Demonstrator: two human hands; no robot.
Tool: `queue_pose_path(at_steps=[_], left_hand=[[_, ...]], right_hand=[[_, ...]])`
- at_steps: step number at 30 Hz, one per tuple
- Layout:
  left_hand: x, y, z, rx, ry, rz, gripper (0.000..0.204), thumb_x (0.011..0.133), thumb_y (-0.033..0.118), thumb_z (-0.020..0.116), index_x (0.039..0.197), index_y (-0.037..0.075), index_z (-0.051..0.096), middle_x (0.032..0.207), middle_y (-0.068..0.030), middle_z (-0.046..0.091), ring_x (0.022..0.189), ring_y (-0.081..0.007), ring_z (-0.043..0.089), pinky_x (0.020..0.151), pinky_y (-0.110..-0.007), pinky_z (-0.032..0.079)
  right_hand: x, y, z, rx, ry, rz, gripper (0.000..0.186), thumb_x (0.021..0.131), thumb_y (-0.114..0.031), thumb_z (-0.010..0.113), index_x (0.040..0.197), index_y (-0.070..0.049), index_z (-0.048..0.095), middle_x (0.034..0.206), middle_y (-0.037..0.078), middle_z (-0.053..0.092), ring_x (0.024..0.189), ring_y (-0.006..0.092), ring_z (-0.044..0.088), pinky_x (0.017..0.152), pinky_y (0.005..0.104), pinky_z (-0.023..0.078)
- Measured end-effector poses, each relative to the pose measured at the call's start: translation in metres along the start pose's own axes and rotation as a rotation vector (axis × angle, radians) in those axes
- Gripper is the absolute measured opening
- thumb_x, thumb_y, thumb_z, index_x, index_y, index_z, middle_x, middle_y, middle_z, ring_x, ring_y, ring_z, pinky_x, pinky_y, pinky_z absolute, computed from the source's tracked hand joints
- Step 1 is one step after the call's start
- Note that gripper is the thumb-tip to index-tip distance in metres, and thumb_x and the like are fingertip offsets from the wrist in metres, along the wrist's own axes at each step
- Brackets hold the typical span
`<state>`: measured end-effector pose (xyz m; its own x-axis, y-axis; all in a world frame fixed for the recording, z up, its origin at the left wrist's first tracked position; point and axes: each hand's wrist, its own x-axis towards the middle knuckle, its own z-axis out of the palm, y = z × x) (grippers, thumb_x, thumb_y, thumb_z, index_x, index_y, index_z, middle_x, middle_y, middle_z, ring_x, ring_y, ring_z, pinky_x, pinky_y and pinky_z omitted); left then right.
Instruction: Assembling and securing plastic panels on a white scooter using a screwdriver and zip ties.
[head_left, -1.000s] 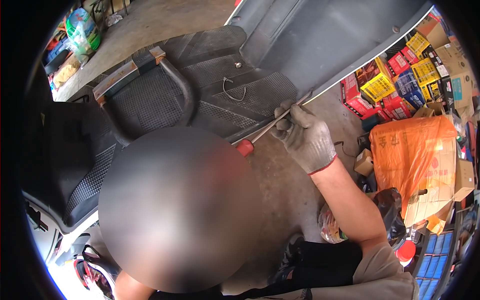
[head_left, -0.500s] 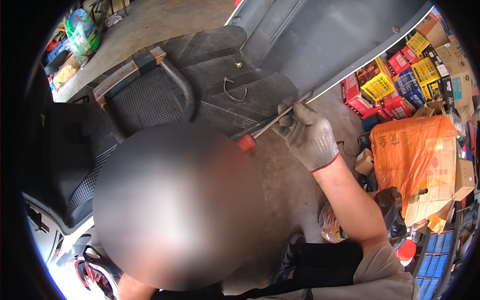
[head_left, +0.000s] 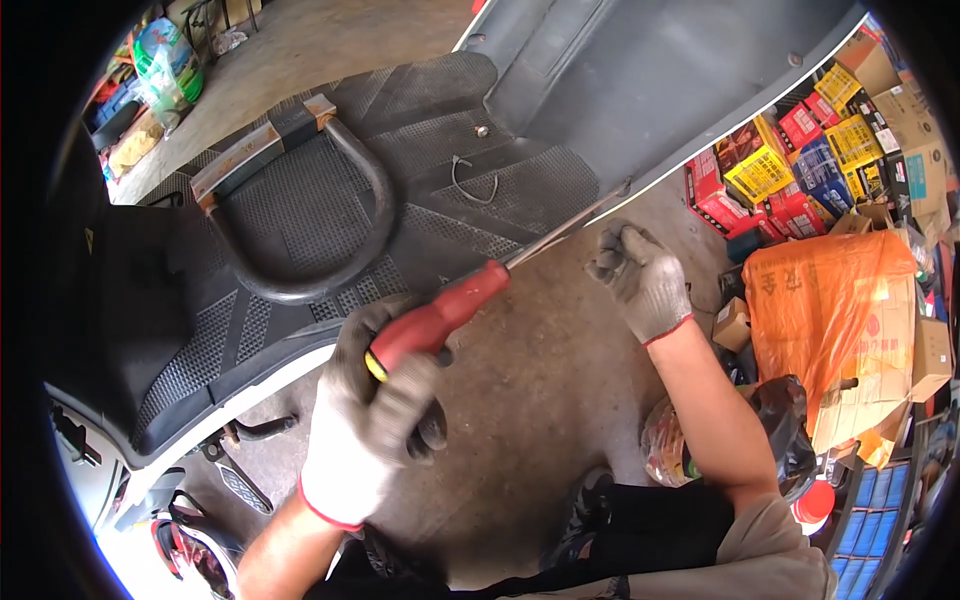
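My left hand [head_left: 365, 425], in a grey-white work glove with a red cuff, is wrapped round the red handle of a screwdriver [head_left: 440, 318]. The screwdriver's thin shaft slants up and right, its tip at the lower edge of a dark grey plastic panel [head_left: 680, 75]. My right hand [head_left: 640, 278], gloved alike, hangs just right of the shaft without touching it. Its fingers are loosely curled and apart, and I see nothing in them. Behind the screwdriver lies the black textured footboard [head_left: 440, 235] of what looks like a scooter.
On the footboard rest a U-shaped metal bar [head_left: 375, 215] with a rusty bracket, a thin bent tie [head_left: 485, 195] and a small metal fastener [head_left: 482, 131]. Colourful boxes [head_left: 760, 172] and an orange bag [head_left: 820, 290] over cartons stand at the right. A pedal [head_left: 243, 487] is at lower left.
My right hand has let go of the screwdriver's shaft and drawn back to the right and slightly down. The left hand's earlier position is hidden by a blur.
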<state>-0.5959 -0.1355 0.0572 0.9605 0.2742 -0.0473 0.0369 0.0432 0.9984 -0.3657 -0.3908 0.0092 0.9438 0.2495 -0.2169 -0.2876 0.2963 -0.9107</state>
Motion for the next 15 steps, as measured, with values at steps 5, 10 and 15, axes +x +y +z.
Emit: queue_pose_path(at_steps=[5, 10, 15], left_hand=[[-0.001, 0.009, 0.003, -0.194, -0.053, -0.084, 0.05, 0.108, 0.031, 0.051, 0.14, -0.007, 0.044, 0.111, -0.0166, 0.066, 0.057, -0.0117, 0.062, 0.049, -0.024, 0.05], [0.008, -0.002, 0.012, 0.656, 0.016, 0.725, 0.044, 0.085, -0.001, 0.067, 0.128, 0.001, 0.058, 0.12, -0.0222, 0.061, 0.107, -0.0369, 0.066, 0.086, -0.04, 0.057], [-0.001, 0.003, 0.014, 0.257, 0.027, 0.11, 0.027, 0.096, 0.003, 0.06, 0.123, 0.001, 0.057, 0.103, -0.0158, 0.065, 0.085, -0.0228, 0.067, 0.074, -0.033, 0.056]], right_hand=[[-0.006, -0.024, 0.017, -0.444, 0.068, -0.444, 0.017, 0.102, -0.013, 0.058, 0.112, -0.001, 0.065, 0.09, 0.009, 0.068, 0.069, 0.0178, 0.063, 0.066, 0.0358, 0.053], [0.0, -0.074, 0.081, -1.45, -0.334, -1.191, 0.02, 0.097, -0.016, 0.061, 0.106, -0.001, 0.07, 0.103, 0.016, 0.071, 0.094, 0.0298, 0.071, 0.084, 0.0377, 0.055], [0.026, -0.051, 0.154, -1.75, -0.611, -0.663, 0.031, 0.094, -0.031, 0.064, 0.108, -0.003, 0.067, 0.113, 0.019, 0.07, 0.11, 0.037, 0.065, 0.099, 0.0454, 0.05]])
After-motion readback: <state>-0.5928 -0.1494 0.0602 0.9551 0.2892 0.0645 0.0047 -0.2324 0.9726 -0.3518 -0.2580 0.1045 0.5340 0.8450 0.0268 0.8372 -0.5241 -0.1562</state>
